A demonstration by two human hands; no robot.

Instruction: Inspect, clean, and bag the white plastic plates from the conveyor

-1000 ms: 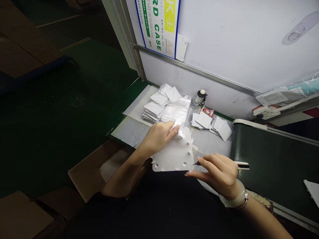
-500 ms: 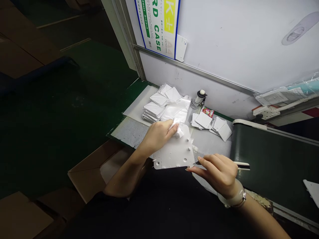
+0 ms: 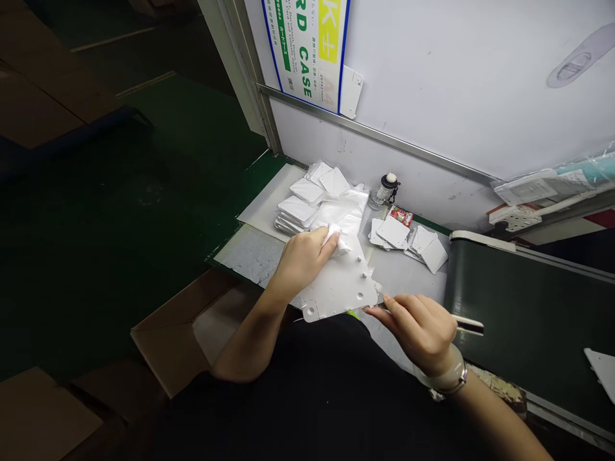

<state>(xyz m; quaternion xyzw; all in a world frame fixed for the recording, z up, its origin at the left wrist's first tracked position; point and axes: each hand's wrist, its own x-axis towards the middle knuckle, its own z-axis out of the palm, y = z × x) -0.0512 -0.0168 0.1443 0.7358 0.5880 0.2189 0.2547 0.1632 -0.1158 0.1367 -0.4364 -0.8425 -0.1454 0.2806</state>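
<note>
My left hand (image 3: pixel 305 259) is closed on a crumpled white cloth (image 3: pixel 340 243) and a flat white plastic panel (image 3: pixel 339 288). The panel is tilted, with small pegs along its right side and round recesses near its lower corners. My right hand (image 3: pixel 423 330) is closed around a slim knife-like tool (image 3: pixel 469 325) with a black-and-white handle, which sticks out behind the palm. Its thumb and fingertip are at the panel's lower right corner; the tool's tip is hard to make out there. A watch sits on the right wrist.
Stacked white plates (image 3: pixel 294 211) and clear plastic bags (image 3: pixel 343 211) lie behind the panel. More small white plates (image 3: pixel 394 232) rest right of them, near a small bottle (image 3: pixel 383 192). A dark conveyor belt (image 3: pixel 528 314) runs to the right. An open cardboard box (image 3: pixel 177 326) stands at left.
The white panel has turned and risen slightly, its lower edge now sloping up to the right. My right hand has moved slightly up along with its corner. Both grips look unchanged.
</note>
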